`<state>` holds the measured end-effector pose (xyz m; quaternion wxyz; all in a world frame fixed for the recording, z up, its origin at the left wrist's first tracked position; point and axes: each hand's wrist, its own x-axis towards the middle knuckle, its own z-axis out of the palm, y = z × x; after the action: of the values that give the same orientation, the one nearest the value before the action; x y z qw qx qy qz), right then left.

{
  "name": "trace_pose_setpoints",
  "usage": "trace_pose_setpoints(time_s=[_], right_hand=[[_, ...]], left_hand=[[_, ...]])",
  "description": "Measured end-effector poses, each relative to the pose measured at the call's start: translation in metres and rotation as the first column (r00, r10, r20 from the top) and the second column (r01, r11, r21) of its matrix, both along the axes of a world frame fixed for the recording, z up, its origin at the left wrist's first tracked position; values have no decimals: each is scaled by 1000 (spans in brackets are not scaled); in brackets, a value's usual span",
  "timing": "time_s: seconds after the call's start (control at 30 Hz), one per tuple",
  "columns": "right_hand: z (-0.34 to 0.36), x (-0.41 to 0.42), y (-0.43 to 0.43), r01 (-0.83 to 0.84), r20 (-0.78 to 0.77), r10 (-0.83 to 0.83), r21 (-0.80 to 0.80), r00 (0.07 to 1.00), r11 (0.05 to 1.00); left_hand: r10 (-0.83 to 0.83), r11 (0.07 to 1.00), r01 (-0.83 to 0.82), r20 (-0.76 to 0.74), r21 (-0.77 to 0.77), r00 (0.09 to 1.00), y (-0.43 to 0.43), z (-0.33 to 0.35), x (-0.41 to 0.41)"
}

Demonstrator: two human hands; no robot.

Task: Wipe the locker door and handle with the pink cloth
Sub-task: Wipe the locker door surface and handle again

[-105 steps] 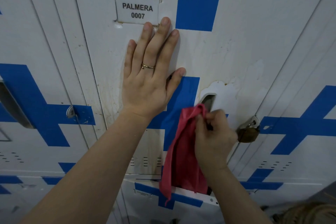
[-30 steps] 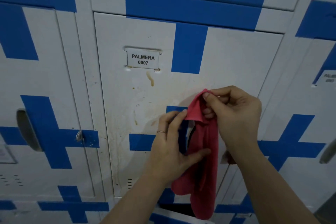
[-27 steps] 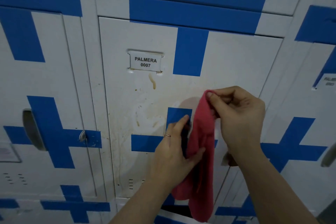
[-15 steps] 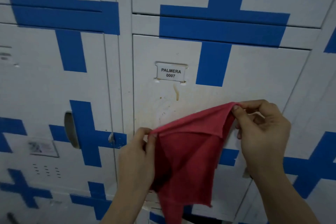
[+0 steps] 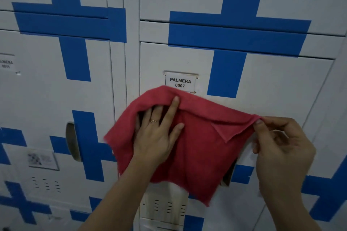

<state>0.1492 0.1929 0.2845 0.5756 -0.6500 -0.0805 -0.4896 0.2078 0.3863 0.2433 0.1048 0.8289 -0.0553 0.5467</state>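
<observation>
The white locker door point(image 5: 281, 84) with blue cross stripes carries a label reading PALMERA 0007 point(image 5: 180, 83). The pink cloth point(image 5: 199, 148) is spread out flat against the door just below the label. My left hand point(image 5: 159, 133) lies palm-down on the cloth's left part, fingers spread, with the top fold draped over the fingertips. My right hand point(image 5: 279, 148) pinches the cloth's upper right corner between thumb and forefinger. The cloth hides most of the door's handle; only a sliver of the handle recess point(image 5: 228, 176) shows at the cloth's lower right edge.
A neighbouring locker on the left has a recessed metal handle point(image 5: 72, 141) and a small sticker point(image 5: 42, 159). Vent slots point(image 5: 169, 207) sit low on the door. More lockers stand above and to the right.
The cloth went from bunched and hanging between both hands to spread wide on the door. My left hand moved onto it and pressed flat. The view pulled back and shifted left.
</observation>
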Motion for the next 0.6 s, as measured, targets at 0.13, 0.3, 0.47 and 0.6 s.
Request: trace_pose_setpoints(time_s=[0.13,0.3,0.47,0.6], right_hand=[[-3,9,-7,73,10,-75,88,997,993],[-9,11,-3,41,-67,-27,212,997,976],[-10,7,11,-62,34,56,236,998,970],[-27,13,18,14,165,-22,49,986,999]], left_hand=[[-51,982,35,78,185,996,-19,5,11],[-271,932,243,74,268,960,3,6,12],[6,998,-9,40,58,999,-28,12,6],[-320,947,315,108,59,941,-30,19,2]])
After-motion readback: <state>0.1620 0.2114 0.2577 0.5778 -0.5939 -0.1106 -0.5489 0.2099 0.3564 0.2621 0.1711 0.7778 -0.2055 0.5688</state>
